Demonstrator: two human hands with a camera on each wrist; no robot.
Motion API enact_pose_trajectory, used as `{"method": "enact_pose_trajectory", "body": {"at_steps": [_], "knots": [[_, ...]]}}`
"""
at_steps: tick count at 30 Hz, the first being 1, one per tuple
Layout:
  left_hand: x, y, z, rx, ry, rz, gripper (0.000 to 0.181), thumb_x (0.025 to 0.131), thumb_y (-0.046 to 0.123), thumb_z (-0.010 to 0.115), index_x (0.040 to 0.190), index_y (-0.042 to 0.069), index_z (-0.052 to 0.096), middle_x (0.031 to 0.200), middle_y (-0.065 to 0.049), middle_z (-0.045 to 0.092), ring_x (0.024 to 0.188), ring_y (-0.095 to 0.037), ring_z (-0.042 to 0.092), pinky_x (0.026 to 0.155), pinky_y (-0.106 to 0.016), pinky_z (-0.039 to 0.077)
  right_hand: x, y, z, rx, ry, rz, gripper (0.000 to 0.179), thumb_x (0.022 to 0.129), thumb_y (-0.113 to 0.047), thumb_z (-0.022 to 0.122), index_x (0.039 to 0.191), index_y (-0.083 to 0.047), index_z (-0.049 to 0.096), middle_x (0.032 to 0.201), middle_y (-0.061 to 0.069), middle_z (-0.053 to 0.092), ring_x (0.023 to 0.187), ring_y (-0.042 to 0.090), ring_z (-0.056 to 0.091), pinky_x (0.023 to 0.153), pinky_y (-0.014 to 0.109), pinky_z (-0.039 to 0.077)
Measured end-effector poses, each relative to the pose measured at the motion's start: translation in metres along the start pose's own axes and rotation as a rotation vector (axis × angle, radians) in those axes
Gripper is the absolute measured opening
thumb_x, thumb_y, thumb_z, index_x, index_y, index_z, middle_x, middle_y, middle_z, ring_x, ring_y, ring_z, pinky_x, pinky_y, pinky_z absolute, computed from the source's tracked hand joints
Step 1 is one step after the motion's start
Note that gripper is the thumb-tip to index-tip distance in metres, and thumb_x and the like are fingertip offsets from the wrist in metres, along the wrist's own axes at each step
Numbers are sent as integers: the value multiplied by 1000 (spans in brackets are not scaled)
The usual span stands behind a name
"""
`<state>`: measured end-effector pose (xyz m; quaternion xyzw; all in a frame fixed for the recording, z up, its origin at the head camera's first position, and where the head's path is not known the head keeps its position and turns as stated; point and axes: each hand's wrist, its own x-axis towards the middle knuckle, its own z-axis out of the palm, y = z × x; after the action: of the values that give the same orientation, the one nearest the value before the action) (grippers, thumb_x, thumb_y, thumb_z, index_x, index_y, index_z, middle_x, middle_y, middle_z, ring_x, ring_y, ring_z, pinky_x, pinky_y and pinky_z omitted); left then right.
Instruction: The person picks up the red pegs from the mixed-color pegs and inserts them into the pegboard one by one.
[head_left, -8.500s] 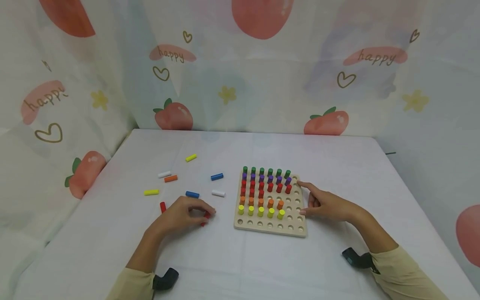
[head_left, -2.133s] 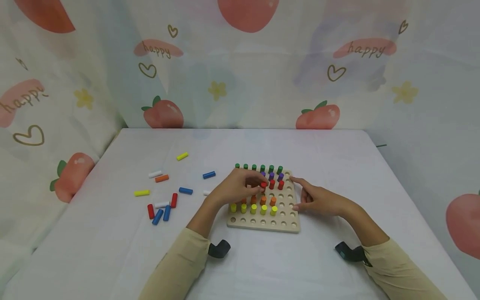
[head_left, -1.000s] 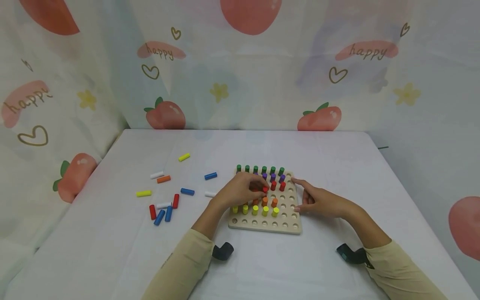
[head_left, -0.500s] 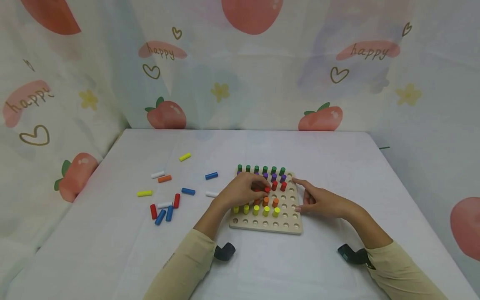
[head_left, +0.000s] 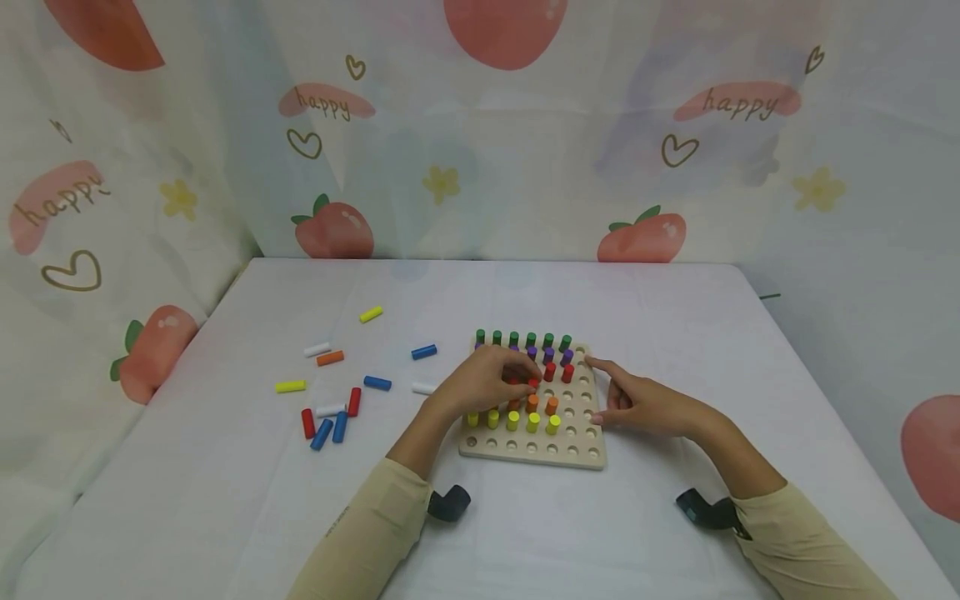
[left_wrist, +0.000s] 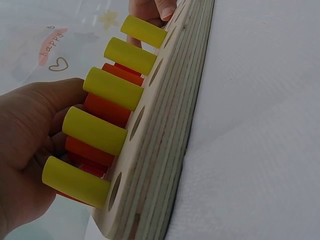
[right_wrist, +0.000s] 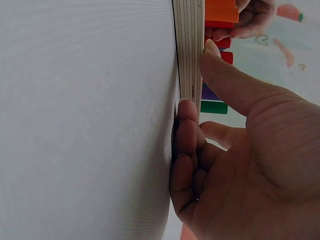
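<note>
A square wooden pegboard (head_left: pixel 542 459) bears rows of green (head_left: pixel 548 340), purple (head_left: pixel 567 357), red (head_left: pixel 567 373), orange (head_left: pixel 552 405) and yellow pegs (head_left: pixel 553 425). My left hand (head_left: pixel 480 379) reaches over its left half, pinching a red peg (head_left: pixel 533 383) low over the fourth row; the peg's foot is hidden. Behind the yellow row (left_wrist: pixel 102 87) in the left wrist view, its fingers are partly covered by pegs. My right hand (head_left: pixel 648 404) grips the board's right side, index finger at the back corner, thumb (right_wrist: pixel 220 70) on the edge, other fingers curled against the side.
Loose pegs lie left of the board: two red (head_left: pixel 355 402), several blue (head_left: pixel 377 383), two yellow (head_left: pixel 291 387), an orange (head_left: pixel 330 358) and several white (head_left: pixel 317 350), one partly behind my left wrist. A printed curtain (head_left: pixel 525 167) stands behind the white table (head_left: pixel 562 533).
Earlier my left hand was on the table left of the board with a red peg; it is now over the board. Lately the pinched peg has sunk slightly. My right hand keeps its place.
</note>
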<state>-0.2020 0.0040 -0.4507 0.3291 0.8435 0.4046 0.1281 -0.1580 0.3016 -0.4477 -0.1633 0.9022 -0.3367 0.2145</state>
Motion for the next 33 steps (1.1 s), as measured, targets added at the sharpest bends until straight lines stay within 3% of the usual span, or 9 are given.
{"method": "enact_pose_trajectory", "body": {"at_steps": [16,26,33], "knots": [[-9,1,-12,10,1,-38,20,98,14,74,118,14,76,108,9,72,99,-5,65,91,-25,53,1,-4,-1,-16,-6,3,91,95,-35,77,163,-9,23,88,4,52,78,21,49,63,30,39],[-31,-12,-38,93,26,-35,21,100,15,72,120,11,75,110,5,73,102,-10,66,91,-29,55,0,-3,-1,-7,-5,22,93,94,-37,78,163,-10,22,89,5,52,79,21,49,63,30,40],[-57,-28,-57,148,65,-20,20,98,13,73,118,11,75,111,3,74,102,-10,67,93,-31,55,0,-3,-1,3,-9,22,93,94,-36,78,163,-10,22,89,5,52,79,22,49,63,30,40]]}}
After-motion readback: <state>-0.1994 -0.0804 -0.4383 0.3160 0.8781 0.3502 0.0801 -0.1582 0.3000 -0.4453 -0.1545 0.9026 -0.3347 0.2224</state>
